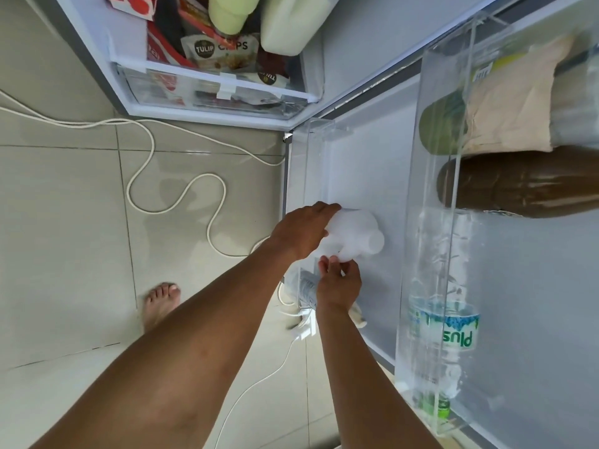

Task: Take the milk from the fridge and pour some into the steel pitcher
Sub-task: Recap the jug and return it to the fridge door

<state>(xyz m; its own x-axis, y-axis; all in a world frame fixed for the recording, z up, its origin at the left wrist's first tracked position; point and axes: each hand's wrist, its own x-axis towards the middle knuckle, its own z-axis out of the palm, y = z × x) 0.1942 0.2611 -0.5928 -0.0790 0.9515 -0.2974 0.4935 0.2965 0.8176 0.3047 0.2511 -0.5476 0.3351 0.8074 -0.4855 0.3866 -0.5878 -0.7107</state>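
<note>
A white plastic milk bottle with a white cap sits low in the clear bottom bin of the open fridge door. My left hand wraps its far side from above. My right hand pinches its near edge with the fingertips. The bottle's lower body is hidden behind both hands. No steel pitcher is in view.
A clear door shelf at right holds a water bottle and a brown bottle. The fridge interior at top holds packets and pale jugs. White cables snake over the tiled floor, where my bare foot stands.
</note>
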